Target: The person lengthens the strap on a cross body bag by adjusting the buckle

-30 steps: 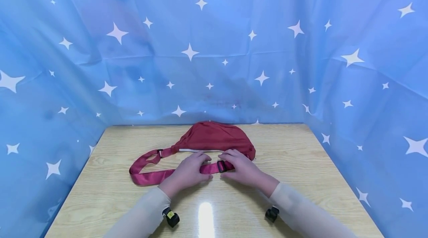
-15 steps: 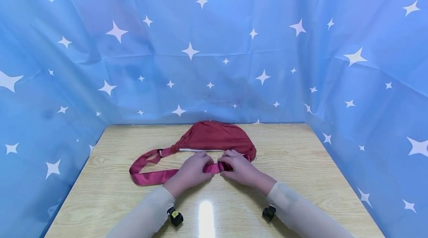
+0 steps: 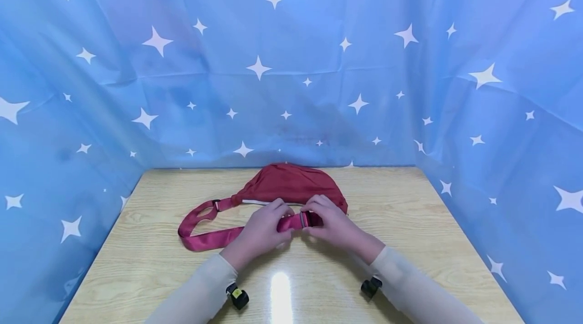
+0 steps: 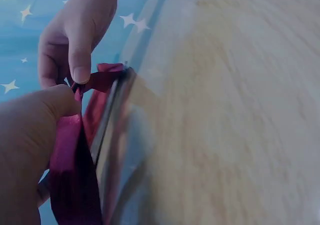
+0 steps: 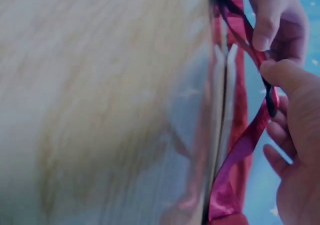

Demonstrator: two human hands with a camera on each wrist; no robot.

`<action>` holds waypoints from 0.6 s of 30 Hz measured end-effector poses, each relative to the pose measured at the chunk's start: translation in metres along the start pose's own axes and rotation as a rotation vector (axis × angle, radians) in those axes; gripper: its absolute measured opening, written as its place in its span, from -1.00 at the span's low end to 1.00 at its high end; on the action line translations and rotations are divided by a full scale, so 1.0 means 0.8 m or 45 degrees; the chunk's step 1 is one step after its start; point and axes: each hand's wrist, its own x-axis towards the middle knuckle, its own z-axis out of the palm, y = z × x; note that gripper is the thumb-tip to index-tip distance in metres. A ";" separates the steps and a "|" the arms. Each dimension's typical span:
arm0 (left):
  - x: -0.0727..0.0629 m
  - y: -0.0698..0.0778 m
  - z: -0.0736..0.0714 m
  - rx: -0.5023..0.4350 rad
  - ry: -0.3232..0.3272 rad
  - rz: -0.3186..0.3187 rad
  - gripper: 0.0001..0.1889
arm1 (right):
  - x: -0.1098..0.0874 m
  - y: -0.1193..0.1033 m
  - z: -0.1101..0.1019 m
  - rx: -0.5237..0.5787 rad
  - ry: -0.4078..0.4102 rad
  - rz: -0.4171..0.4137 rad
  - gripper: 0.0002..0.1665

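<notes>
A dark red waist bag lies near the far edge of the table, its magenta strap looped out to the left and front. My left hand pinches the strap between thumb and fingers. Just right of it, my right hand pinches the strap beside a black slider buckle. In the right wrist view the buckle sits below the thumb tip, and the strap rises off the table to the fingers. The left wrist view has both thumbs close together on the strap.
The pale wooden table reflects a bright light at its front. Blue star-patterned cloth hangs behind and on both sides. A second black buckle is on the strap at the bag's left end. Small black cameras hang at both wrists.
Both hands have taken the strap between thumb and fingers and raised it slightly. The slider buckle has shifted a little up and right with them; the bag has hardly moved.
</notes>
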 end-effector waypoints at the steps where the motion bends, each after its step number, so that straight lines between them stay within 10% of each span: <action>1: -0.001 0.001 -0.002 -0.067 0.001 -0.012 -0.63 | 0.000 -0.001 -0.002 -0.004 0.016 -0.019 -0.48; 10: 0.001 0.002 -0.012 -0.578 -0.071 -0.199 -0.91 | -0.006 -0.005 -0.014 -0.003 0.090 -0.120 -0.44; 18: 0.011 0.012 -0.011 -0.683 -0.087 -0.241 -0.92 | -0.004 -0.009 -0.013 -0.032 0.085 -0.191 -0.43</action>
